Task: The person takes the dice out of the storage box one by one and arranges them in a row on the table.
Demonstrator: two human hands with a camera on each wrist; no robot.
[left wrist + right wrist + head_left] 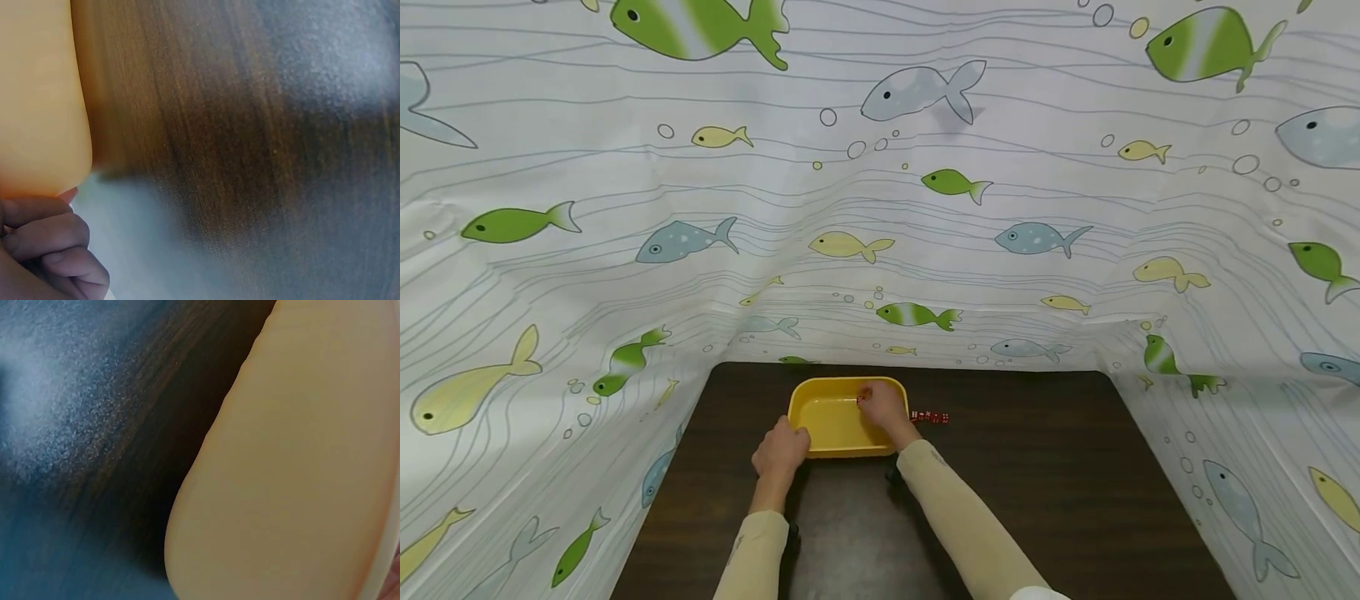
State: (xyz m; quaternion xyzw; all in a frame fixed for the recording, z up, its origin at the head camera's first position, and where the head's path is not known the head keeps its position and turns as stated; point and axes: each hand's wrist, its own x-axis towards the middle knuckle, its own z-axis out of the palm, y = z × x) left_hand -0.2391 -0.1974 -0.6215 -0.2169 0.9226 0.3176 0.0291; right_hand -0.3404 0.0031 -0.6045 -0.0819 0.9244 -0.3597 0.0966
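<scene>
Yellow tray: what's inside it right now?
The right hand is over the yellow tray, pinching red dice; whether they touch the bottom can't be told. The visible bottom otherwise looks bare; anything beneath that hand is covered.

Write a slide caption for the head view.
Left hand grips a yellow tray, right hand holds something red over it, and a row of red dice lies beside the tray.

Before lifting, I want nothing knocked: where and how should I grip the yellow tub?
Probably the left rim of the yellow tub, coming from the left: its raised wall lets a thumb hook over while fingers stay outside. The left hand grips its near left corner; red pieces lie close beside its right end.
</scene>
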